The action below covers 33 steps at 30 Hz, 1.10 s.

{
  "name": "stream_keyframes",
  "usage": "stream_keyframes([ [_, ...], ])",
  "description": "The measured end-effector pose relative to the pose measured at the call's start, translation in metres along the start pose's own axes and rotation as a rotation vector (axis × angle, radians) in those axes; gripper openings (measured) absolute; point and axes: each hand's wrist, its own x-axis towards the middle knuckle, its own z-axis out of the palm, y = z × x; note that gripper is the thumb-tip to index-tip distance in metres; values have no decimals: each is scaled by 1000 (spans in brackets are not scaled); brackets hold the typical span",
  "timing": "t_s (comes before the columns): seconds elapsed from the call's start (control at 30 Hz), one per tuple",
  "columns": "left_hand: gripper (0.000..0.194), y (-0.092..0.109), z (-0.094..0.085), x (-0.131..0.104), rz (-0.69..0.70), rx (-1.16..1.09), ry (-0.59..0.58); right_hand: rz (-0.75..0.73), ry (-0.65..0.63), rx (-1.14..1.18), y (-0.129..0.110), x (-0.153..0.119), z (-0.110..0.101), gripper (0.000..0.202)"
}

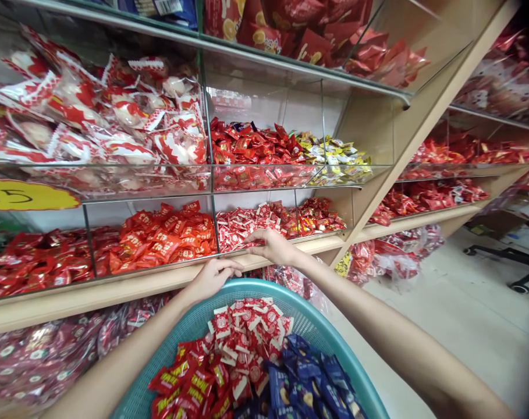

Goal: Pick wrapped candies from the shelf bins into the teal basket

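Note:
My right hand (273, 247) is at the front edge of a lower shelf compartment, its fingers stretched left and apart with nothing visible in them. Just behind it lie small red-and-white wrapped candies (242, 226). My left hand (212, 278) rests by the wooden shelf edge, just above the basket rim, fingers extended and holding nothing I can see. Below both hands stands a teal plastic basket (177, 326). Inside it are red-and-white candies (247, 326), red packets with yellow lettering (190, 381) and dark blue packets (312, 378).
Orange-red packets (166, 235) fill the compartment to the left, behind a clear divider. Above are large red-and-white packs (116, 116) and red candies (255, 145). A yellow price tag (28, 194) hangs left. Bagged goods (41, 355) sit under the shelf; a wheeled chair base (508, 267) stands right.

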Motion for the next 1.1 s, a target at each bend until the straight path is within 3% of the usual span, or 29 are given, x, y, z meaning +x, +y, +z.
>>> stream_keyframes([
  [0.1,29,-1,0,0,10,-5,5,34,106,235,-2,-3,-1,21],
  [0.23,30,-3,0,0,4,-3,2,239,236,718,-16,-13,0,25],
  [0.33,30,-3,0,1,8,-2,0,389,169,974,-30,-26,0,33],
  [0.43,30,-3,1,1,26,-6,-5,426,93,1106,-38,-37,2,38],
  [0.8,29,-1,1,1,43,3,6,397,-78,912,-33,-68,12,42],
  [1.1,30,-4,0,1,12,-2,7,348,-302,743,-19,-84,27,39],
])
